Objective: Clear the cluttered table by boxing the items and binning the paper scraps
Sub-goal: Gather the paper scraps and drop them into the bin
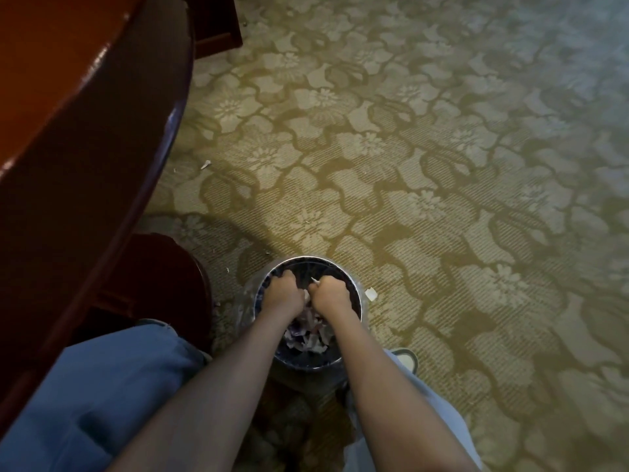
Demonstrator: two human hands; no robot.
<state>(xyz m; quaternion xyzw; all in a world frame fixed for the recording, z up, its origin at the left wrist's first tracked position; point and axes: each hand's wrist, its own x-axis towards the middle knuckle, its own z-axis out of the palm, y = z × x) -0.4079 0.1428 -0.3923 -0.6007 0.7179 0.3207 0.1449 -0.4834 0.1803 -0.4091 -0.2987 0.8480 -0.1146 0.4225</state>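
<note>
- Binning is the step in hand: both hands hover over the mouth of the bin (356,294), which stands on the carpet (442,165) near the table (68,114) edge.
- The right hand (332,294) is curled and pinches a white scrap (315,282).
- The left hand (284,291) is curled; its contents are hidden.
- Scraps (306,335) are piled inside the bin.
- Next, probably: release over the mouth, then collect the stray piece (371,294) just beside the rim.
</note>
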